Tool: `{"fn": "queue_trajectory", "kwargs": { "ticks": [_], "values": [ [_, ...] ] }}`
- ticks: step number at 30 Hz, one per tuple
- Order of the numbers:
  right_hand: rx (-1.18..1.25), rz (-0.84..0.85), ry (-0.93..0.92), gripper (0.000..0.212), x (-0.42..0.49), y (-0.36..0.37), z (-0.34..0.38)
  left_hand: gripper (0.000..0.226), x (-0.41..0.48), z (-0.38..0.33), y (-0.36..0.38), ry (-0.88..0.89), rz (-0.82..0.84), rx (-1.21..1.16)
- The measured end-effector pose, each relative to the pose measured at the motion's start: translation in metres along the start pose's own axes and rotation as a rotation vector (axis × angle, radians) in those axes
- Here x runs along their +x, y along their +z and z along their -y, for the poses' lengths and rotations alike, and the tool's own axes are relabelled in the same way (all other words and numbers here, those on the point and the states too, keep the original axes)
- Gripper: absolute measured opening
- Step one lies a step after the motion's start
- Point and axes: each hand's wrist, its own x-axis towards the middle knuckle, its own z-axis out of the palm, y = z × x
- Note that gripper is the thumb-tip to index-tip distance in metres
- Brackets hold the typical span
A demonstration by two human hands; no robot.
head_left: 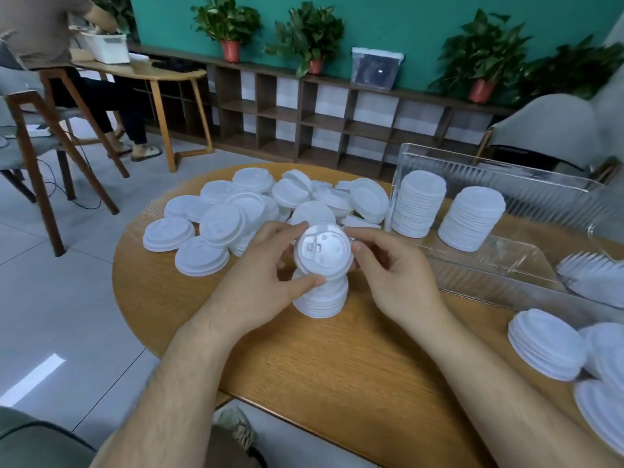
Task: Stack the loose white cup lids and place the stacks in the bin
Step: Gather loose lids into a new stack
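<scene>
A stack of white cup lids (320, 298) stands on the round wooden table (354, 366) in front of me. My left hand (266, 265) and my right hand (388, 265) both hold the top white lid (324, 249) by its rim, tilted slightly, just over the stack. Behind them lies a pile of loose white lids (256, 211). The clear ribbed bin (499, 265) at the right holds two tall lid stacks, one at the left (418, 204) and one at the right (471, 217).
More lid stacks (547, 346) lie at the table's right edge, some on their side. A person sits at a wooden desk (152, 72) at the far left. A low shelf with potted plants (229, 25) runs along the green wall. A grey chair (547, 130) stands behind the bin.
</scene>
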Motion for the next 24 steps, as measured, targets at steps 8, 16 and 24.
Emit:
{"fn": "queue_trajectory", "kwargs": {
  "ticks": [8,16,24],
  "values": [
    [-0.052,0.135,0.021,0.030,-0.016,-0.002,-0.021,0.063,-0.003,0.003,0.001,-0.027,0.120,0.000],
    [-0.081,0.214,0.043,0.041,-0.016,-0.002,-0.027,0.058,-0.003,0.014,-0.002,-0.085,0.171,0.049],
    [-0.126,0.249,0.081,0.043,-0.019,-0.003,-0.026,0.045,-0.004,0.014,-0.001,-0.077,0.191,0.070]
  ]
}}
